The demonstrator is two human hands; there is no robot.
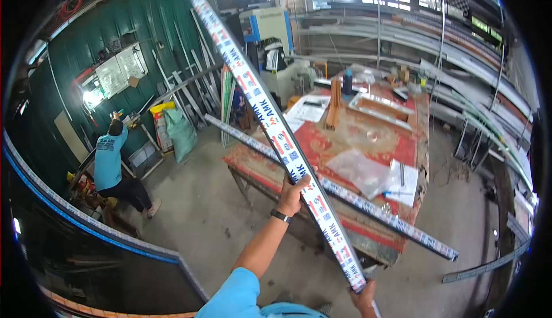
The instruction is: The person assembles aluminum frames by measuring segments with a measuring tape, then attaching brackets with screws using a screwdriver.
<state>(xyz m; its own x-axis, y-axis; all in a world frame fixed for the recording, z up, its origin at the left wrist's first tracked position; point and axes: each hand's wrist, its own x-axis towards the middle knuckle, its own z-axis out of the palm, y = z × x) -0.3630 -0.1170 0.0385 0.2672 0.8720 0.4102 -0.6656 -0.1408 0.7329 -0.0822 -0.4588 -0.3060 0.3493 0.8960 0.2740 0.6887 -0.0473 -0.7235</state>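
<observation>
A long straight bar (270,120) covered in white film with printed lettering runs diagonally through the view, raised in front of the table. Around its lower middle, the fingers of my left hand (291,196) are wrapped, with a dark watch on the wrist. Near the bar's bottom end is my right hand (363,299), closed on it, partly cut off by the frame edge. A second film-covered bar (368,207) lies across the red-patterned table (322,145), its near end sticking out past the table edge.
Papers (307,108), brown strips (333,104), a plastic bag (359,171) and a dark bottle (347,81) are on the table. A co-worker (110,160) in a blue shirt bends at the left wall. Racks of long profiles (420,42) stand at the right.
</observation>
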